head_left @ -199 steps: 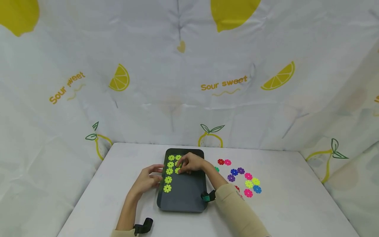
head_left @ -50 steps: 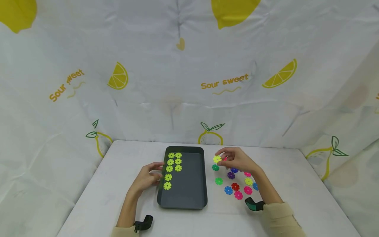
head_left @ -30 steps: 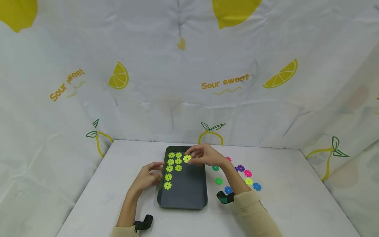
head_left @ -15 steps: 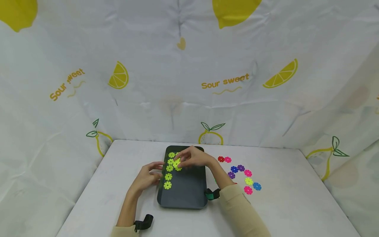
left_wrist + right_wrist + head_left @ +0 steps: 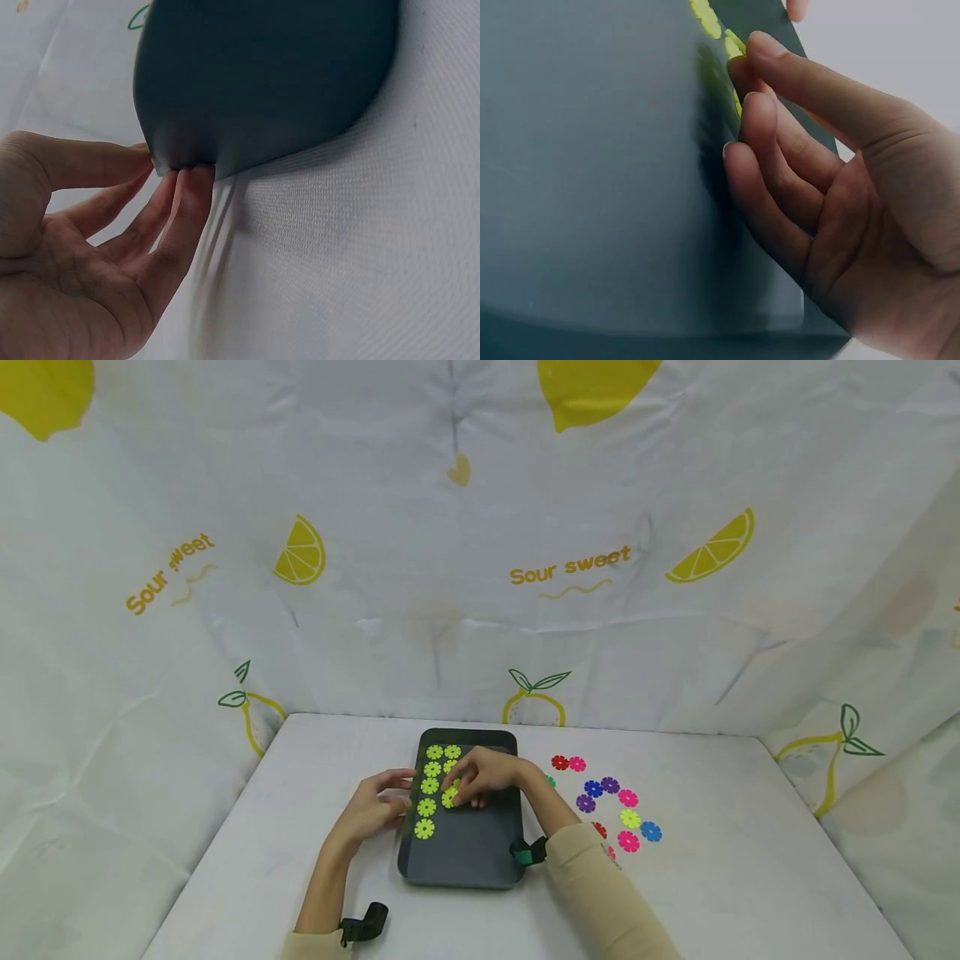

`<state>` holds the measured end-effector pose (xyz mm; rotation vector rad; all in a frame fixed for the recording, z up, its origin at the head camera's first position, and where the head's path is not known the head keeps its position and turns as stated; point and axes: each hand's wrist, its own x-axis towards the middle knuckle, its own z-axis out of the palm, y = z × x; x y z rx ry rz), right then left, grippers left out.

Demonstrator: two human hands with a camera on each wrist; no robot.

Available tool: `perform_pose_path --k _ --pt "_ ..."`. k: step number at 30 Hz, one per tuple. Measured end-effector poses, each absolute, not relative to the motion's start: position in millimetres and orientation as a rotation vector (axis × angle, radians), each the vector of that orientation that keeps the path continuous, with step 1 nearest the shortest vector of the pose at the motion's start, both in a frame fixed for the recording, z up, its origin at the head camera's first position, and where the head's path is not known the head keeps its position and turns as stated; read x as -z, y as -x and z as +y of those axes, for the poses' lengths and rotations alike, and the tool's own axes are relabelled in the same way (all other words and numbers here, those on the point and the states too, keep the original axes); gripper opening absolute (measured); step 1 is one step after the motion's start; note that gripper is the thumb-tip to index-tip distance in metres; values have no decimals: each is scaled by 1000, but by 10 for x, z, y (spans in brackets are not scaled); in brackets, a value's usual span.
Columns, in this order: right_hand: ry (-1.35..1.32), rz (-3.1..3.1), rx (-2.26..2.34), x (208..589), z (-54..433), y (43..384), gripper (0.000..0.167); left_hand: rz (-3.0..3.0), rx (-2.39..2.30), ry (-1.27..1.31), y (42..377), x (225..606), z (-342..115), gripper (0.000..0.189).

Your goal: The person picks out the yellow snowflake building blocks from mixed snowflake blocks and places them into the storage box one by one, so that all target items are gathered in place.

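Observation:
A dark grey baking tray [image 5: 468,864] lies on the white table, with yellow-green notched discs [image 5: 426,807] in a left column and a second column beside it. My right hand [image 5: 486,772] is over the tray, pinching a yellow-green disc [image 5: 448,797] between thumb and fingertips at the lower end of the second column. The hand covers part of that column; the right wrist view shows the disc [image 5: 733,46] on edge by the thumb. At the tray's left side, my left hand [image 5: 371,810] holds the rim between thumb and fingers, clearer in the left wrist view.
Loose notched discs lie right of the tray: red [image 5: 560,762], pink [image 5: 628,841], purple [image 5: 611,785], blue [image 5: 651,832] and one yellow [image 5: 631,819]. My right forearm hides some of them. A white lemon-print cloth [image 5: 420,635] hangs behind the table.
My right hand has carried a yellow-green disc left from the loose discs and lowered it into the tray, below the others of the second column. My left hand stays at the rim.

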<state>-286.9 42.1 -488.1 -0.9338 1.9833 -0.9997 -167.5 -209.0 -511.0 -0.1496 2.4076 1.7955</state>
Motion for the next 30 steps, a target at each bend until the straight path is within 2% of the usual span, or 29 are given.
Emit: perform_pose_path --k 21,30 --pt "861 2054 893 4830 440 2835 24 2410 -1803 139 1671 5114 -2093 59" --pt "906 2041 965 4710 543 2825 31 2409 -1806 133 1658 5095 -2094 57"
